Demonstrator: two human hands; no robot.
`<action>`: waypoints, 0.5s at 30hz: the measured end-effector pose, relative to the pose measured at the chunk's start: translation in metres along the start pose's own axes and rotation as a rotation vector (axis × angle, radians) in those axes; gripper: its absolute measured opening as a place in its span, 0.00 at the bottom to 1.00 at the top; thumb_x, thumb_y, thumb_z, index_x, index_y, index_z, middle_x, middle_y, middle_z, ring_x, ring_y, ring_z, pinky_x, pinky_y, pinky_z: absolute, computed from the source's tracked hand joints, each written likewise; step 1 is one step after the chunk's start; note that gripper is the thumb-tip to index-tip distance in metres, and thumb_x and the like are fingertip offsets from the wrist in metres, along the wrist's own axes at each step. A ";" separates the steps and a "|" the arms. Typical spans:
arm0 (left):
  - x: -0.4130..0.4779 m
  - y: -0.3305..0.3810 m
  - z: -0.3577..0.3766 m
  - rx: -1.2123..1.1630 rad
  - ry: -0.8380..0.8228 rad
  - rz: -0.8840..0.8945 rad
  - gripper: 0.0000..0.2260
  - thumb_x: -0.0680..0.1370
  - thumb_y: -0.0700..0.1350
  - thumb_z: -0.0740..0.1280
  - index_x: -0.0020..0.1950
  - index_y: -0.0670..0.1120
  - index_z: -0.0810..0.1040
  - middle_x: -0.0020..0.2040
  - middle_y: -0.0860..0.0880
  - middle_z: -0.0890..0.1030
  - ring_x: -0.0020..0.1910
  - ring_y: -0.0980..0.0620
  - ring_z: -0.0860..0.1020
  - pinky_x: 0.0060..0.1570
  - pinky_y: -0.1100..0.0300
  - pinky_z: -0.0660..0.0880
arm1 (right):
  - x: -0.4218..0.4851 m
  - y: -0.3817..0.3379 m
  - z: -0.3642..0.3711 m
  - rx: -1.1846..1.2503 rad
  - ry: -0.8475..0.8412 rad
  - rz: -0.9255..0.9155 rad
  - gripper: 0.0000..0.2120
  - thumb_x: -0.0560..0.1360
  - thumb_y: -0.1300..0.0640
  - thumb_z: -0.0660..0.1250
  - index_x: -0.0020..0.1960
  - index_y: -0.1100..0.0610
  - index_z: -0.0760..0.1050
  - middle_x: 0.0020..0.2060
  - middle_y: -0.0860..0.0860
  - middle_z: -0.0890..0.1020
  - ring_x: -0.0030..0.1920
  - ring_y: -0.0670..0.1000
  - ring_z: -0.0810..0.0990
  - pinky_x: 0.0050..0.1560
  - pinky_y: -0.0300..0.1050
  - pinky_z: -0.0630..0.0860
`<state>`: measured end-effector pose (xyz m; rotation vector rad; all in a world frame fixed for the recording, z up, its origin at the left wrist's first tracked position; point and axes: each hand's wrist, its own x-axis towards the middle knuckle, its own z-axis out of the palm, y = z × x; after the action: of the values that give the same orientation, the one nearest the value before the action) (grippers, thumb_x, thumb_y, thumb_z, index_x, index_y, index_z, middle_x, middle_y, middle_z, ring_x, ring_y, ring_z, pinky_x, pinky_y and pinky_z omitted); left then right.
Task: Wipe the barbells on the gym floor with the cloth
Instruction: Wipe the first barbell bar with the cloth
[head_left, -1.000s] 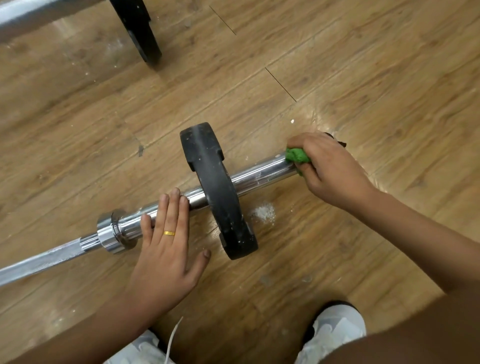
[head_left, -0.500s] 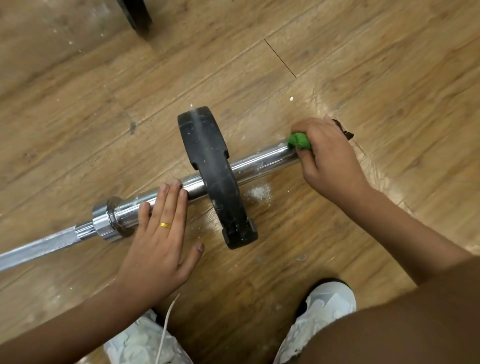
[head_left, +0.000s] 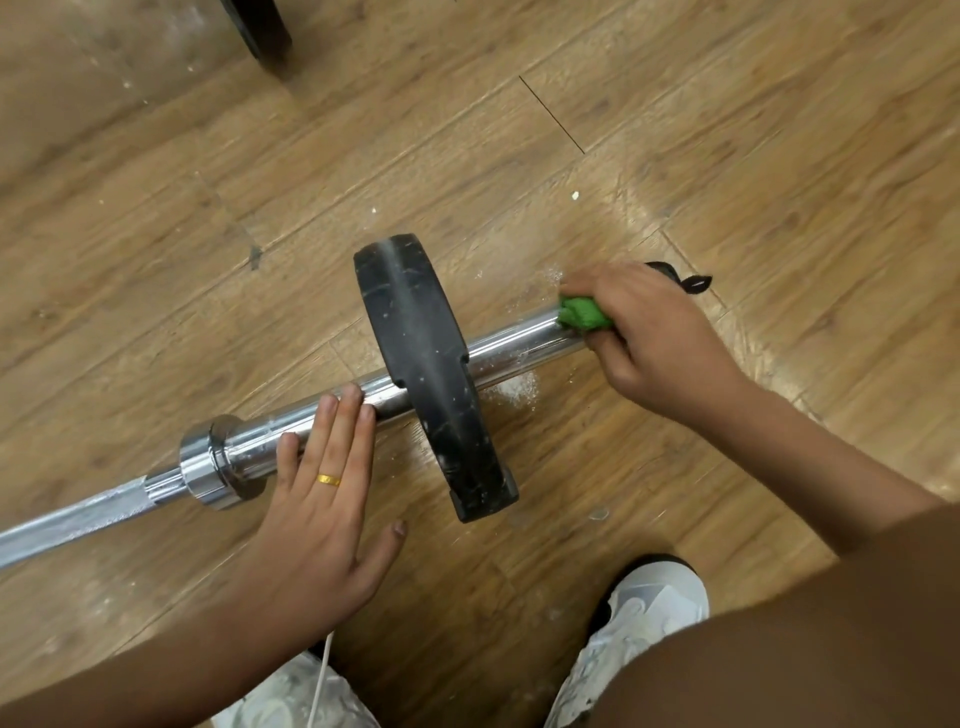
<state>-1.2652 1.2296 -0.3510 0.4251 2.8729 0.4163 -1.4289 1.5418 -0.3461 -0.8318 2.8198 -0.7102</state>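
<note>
A chrome barbell (head_left: 249, 452) lies slantwise on the wooden floor, with one scuffed black weight plate (head_left: 426, 369) on its sleeve. My left hand (head_left: 322, 499) rests flat on the sleeve just left of the plate, fingers straight, a gold ring on one finger. My right hand (head_left: 654, 338) grips a bunched green cloth (head_left: 584, 314) and presses it around the right end of the sleeve, whose tip is hidden under the hand. A black strap end pokes out behind that hand.
White dust (head_left: 517, 387) lies on the floor (head_left: 779, 156) under the sleeve, right of the plate. Another black plate (head_left: 260, 28) stands at the top edge. My two white shoes (head_left: 644, 618) are at the bottom, close to the barbell.
The view shifted slightly; my hands keep their places on the barbell. The right hand with the cloth stays at the sleeve's end, with only small movement there.
</note>
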 end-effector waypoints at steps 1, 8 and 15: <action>-0.002 0.001 0.000 -0.009 -0.005 0.002 0.40 0.78 0.56 0.59 0.82 0.37 0.47 0.83 0.40 0.46 0.82 0.41 0.44 0.77 0.45 0.42 | 0.002 0.005 -0.005 -0.004 0.016 0.054 0.15 0.76 0.58 0.63 0.61 0.59 0.77 0.55 0.54 0.82 0.58 0.57 0.78 0.62 0.54 0.73; -0.014 0.002 0.007 0.024 -0.049 0.027 0.40 0.78 0.57 0.58 0.82 0.37 0.47 0.83 0.40 0.46 0.81 0.41 0.45 0.77 0.46 0.43 | -0.018 -0.003 0.001 0.005 0.045 0.047 0.15 0.75 0.60 0.63 0.60 0.60 0.77 0.56 0.53 0.82 0.59 0.56 0.78 0.64 0.55 0.71; -0.008 0.001 0.005 -0.035 -0.037 -0.022 0.40 0.78 0.56 0.59 0.82 0.40 0.46 0.83 0.43 0.45 0.82 0.43 0.43 0.78 0.49 0.40 | -0.014 0.003 0.005 0.031 0.207 0.142 0.14 0.76 0.61 0.63 0.60 0.61 0.77 0.56 0.54 0.82 0.59 0.56 0.78 0.70 0.62 0.66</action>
<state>-1.2561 1.2288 -0.3539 0.3906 2.8278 0.4497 -1.4175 1.5494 -0.3524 -0.5755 3.0026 -0.8612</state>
